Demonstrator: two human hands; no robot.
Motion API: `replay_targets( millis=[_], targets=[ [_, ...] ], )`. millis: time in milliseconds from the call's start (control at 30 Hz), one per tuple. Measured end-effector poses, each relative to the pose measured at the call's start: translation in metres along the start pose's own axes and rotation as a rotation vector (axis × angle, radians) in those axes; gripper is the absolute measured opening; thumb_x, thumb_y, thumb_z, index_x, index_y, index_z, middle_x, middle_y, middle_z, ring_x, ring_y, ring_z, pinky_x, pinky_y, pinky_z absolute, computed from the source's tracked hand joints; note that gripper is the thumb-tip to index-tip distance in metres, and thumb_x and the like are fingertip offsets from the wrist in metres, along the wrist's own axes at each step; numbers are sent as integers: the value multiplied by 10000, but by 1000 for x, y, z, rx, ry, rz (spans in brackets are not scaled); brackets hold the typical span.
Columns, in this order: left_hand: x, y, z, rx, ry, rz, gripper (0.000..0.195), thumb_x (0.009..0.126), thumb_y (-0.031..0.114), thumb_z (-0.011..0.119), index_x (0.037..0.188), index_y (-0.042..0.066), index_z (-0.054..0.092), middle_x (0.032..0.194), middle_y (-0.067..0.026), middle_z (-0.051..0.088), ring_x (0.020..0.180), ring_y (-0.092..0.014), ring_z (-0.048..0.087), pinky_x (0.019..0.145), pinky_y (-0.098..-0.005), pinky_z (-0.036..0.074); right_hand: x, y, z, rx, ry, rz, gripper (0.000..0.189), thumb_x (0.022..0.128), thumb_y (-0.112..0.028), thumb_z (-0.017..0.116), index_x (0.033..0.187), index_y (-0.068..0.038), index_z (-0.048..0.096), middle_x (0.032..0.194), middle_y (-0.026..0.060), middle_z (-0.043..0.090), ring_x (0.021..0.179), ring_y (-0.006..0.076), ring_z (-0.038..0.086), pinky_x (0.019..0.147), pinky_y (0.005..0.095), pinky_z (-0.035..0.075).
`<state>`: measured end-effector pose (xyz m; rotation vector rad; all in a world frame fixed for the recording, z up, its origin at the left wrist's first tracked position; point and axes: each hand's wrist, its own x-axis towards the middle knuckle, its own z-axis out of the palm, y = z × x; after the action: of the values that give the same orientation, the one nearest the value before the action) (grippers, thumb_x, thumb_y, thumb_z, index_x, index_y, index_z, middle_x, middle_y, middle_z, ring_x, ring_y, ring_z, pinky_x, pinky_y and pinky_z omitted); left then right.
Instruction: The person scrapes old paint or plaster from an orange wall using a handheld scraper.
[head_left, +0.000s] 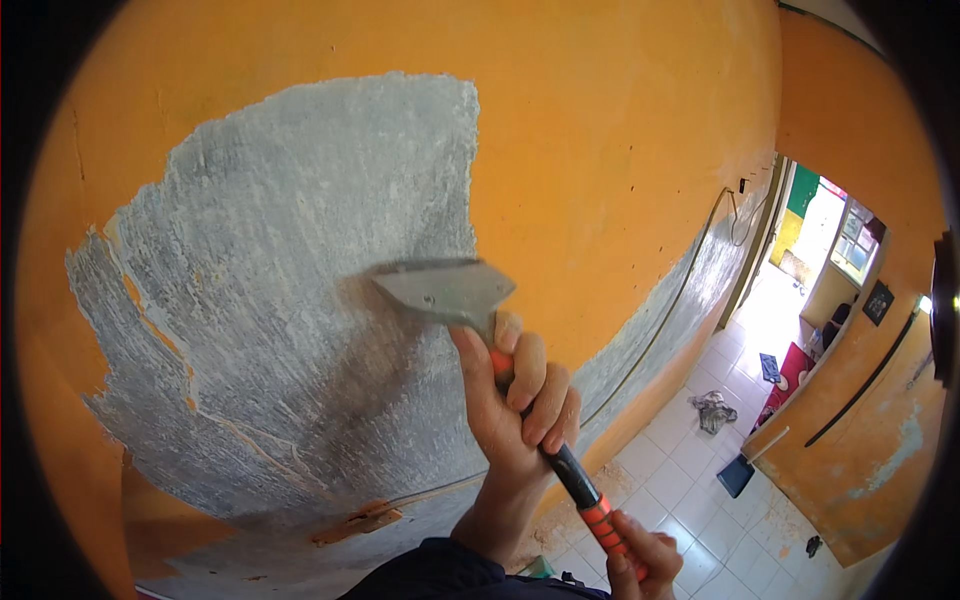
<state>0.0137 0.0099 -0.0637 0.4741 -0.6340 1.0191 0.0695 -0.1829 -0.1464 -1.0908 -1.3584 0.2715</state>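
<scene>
A long-handled scraper with a wide metal head (446, 291) lies against the wall, over the border between a bare grey patch (315, 195) and orange paint (585, 150). Around the upper handle, just below the head, my left hand (517, 405) is closed. Lower down, my right hand (643, 555) grips the orange-and-black end of the same handle (600, 517). The head looks slightly blurred, and its shadow falls on the grey surface beneath it. A torn strip of orange paint (367, 521) hangs at the patch's lower edge.
A cable (660, 322) runs along the wall on the right. Scraped debris (551, 536) lies on the white tiled floor (652, 465). A blue dustpan (736, 475), a crumpled cloth or bag (712, 412) and a red mat (791, 379) are near the open doorway.
</scene>
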Motion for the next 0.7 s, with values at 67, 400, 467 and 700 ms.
replay_targets(
  millis=[67, 400, 467, 700],
  targets=[
    [-2, 1, 3, -20, -21, -3, 453, 1012, 464, 260, 970, 66, 470, 558, 31, 344, 330, -47, 341, 265, -194, 356, 1, 1, 2, 28, -1, -27, 391, 892, -28, 515, 1270, 70, 505, 1111, 285, 620, 456, 106, 489, 465, 250, 399],
    [8, -2, 6, 44, 1, 50, 439, 1012, 463, 270, 967, 72, 465, 554, 36, 333, 322, -42, 322, 262, -192, 351, 17, 4, -15, -4, -48, -63, 407, 873, -35, 532, 1258, 92, 508, 1069, 277, 641, 458, 116, 508, 459, 251, 410],
    [16, -4, 16, 26, 27, 44, 429, 1013, 458, 271, 965, 74, 453, 559, 36, 334, 322, -44, 319, 264, -191, 350, 18, -4, -20, -10, -78, -33, 399, 870, -33, 530, 1249, 90, 518, 1025, 264, 661, 441, 108, 487, 444, 251, 403],
    [24, -2, 19, -14, -36, 34, 411, 1018, 439, 275, 965, 73, 453, 564, 35, 338, 324, -45, 321, 267, -193, 351, 37, -6, -22, -88, -108, -136, 428, 873, -19, 523, 1289, 73, 483, 996, 271, 663, 417, 139, 487, 431, 266, 394]
  ],
)
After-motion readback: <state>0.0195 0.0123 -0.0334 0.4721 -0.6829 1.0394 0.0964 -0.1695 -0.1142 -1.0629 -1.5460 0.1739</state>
